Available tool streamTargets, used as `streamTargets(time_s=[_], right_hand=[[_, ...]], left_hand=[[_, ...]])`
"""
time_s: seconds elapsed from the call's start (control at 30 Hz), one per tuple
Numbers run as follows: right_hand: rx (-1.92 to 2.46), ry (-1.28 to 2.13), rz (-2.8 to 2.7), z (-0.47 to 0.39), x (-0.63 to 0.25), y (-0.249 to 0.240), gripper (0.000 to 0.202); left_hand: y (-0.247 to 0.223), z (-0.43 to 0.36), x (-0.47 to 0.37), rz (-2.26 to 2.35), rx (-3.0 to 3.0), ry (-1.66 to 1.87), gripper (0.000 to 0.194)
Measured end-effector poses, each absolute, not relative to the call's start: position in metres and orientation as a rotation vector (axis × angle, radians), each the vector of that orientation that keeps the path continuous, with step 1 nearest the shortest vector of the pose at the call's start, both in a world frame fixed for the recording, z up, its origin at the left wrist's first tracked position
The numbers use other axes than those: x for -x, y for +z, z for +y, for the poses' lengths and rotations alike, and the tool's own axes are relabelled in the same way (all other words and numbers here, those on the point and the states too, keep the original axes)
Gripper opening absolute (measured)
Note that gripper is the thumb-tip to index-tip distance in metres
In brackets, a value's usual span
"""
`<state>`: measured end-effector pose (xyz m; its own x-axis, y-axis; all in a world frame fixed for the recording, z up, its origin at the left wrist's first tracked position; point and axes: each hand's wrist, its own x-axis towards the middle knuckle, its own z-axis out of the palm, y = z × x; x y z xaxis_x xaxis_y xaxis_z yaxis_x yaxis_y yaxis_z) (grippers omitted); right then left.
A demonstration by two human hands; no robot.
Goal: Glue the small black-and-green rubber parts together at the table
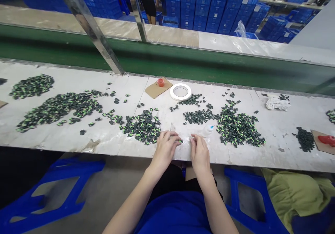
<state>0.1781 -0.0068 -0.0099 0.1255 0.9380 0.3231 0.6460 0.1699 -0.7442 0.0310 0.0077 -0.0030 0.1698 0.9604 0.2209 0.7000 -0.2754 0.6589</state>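
My left hand [165, 144] is closed at the front edge of the table, its fingertips pinching a small black and green plastic part [180, 141]. To its right, my right hand [200, 152] has thumb and index finger drawn together; whatever they hold is too small to make out. Just beyond the right hand lies a small white bottle with a blue tip [209, 129]. A pile of black and green parts [143, 126] spreads left of my left hand. Right of the bottle is another black and green pile [237, 127]. Small black pieces [199, 116] lie scattered farther back.
A white tape roll [180, 92] sits beside cardboard [154, 91] bearing a red-orange cup [160, 83]. Larger part piles [61, 106] cover the table's left. A metal post [91, 31] rises at the back edge. Blue stools [65, 188] flank me; stacked blue crates [204, 9] stand beyond.
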Motion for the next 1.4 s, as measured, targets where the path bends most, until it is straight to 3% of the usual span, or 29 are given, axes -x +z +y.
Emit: streamTargets(time_s=[0.17, 0.3, 1.03, 1.4], right_hand=[[1.403, 0.907, -1.344, -0.017, -0.183, 0.008, 0.027], [1.347, 1.056, -1.058, -0.021, -0.185, 0.009, 0.03], [1.321, 1.097, -0.918, -0.031, -0.182, 0.017, 0.031], [1.278, 1.002, -0.932, -0.034, -0.173, 0.016, 0.018]], left_hand=[[0.007, 0.005, -0.03, 1.471, -1.929, 0.847, 0.017], [0.017, -0.001, -0.031, 1.393, -1.806, 0.951, 0.017], [0.025, -0.01, -0.041, 1.295, -1.641, 1.073, 0.018], [0.038, -0.015, -0.042, 1.203, -1.528, 1.107, 0.015]])
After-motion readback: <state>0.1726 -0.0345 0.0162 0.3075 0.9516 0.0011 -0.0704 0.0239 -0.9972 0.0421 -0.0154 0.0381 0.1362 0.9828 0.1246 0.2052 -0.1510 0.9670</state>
